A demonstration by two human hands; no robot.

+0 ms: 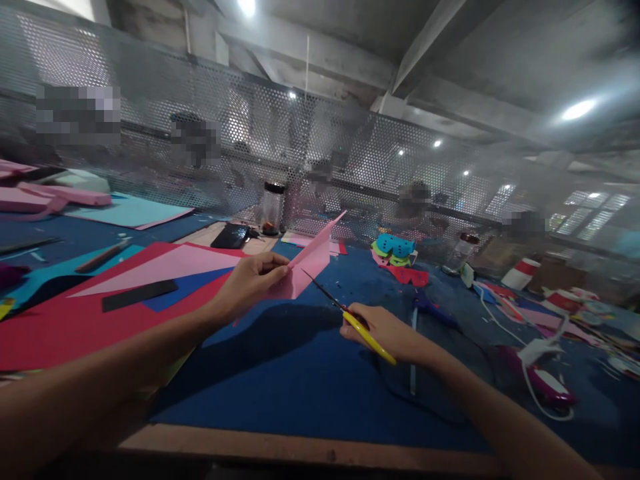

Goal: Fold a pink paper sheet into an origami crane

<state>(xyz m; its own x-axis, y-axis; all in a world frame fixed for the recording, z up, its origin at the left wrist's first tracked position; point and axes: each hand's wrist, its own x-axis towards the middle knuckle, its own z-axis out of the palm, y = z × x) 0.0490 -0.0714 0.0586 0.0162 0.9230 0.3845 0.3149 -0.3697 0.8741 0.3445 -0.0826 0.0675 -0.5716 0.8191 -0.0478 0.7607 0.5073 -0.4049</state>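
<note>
Between the thumb and fingers of my left hand [259, 277] is a folded sheet of pink paper [314, 259], held up above the blue tabletop with its far corner pointing up and right. My right hand [383, 330] grips yellow-handled scissors [367, 337]. Their dark blades point up and left toward the pink paper's lower right edge; I cannot tell whether they touch it. Left of my left hand, a red sheet [60, 333] lies under a blue piece [193, 288], more pink paper [150, 270] and a black strip [140, 295].
A lidded jar [273, 208] and a black wallet-like item [230, 235] stand near the perforated metal screen [345, 147]. Colourful paper masks [395, 250] lie beyond my right hand. A blue glue gun [433, 307] and a purple corded device [543, 380] are at right.
</note>
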